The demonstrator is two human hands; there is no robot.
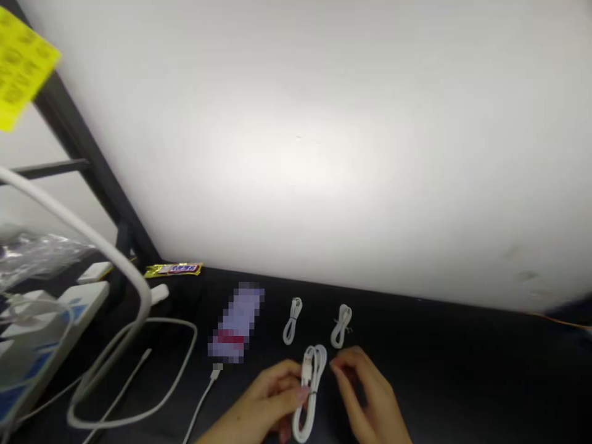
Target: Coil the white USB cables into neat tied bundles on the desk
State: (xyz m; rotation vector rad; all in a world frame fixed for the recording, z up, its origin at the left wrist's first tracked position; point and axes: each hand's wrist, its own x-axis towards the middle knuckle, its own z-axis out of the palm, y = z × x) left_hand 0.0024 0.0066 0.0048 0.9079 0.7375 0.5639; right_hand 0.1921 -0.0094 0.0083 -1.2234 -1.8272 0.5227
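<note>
A white cable bundle (pixel 311 388), coiled in a long loop with a plug at its upper part, stands up between my hands. My left hand (pixel 263 401) is shut on it, with the fingers around its middle. My right hand (pixel 365 394) is just to the right of the bundle, fingertips close beside its top and thumb apart from them, holding nothing. Two smaller coiled white cables (pixel 292 322) (pixel 341 327) lie on the black desk (pixel 439 370) beyond my hands. A blurred, pixelated package (pixel 235 324) with a red band lies to the left of them.
A white cable (pixel 213 394) with a metal plug and a larger white cable loop (pixel 134 370) lie to the left. Further left are a white-and-blue power strip (pixel 60 314), a clear plastic bag (pixel 37 253) and a candy bar (pixel 173 269) at the wall's foot.
</note>
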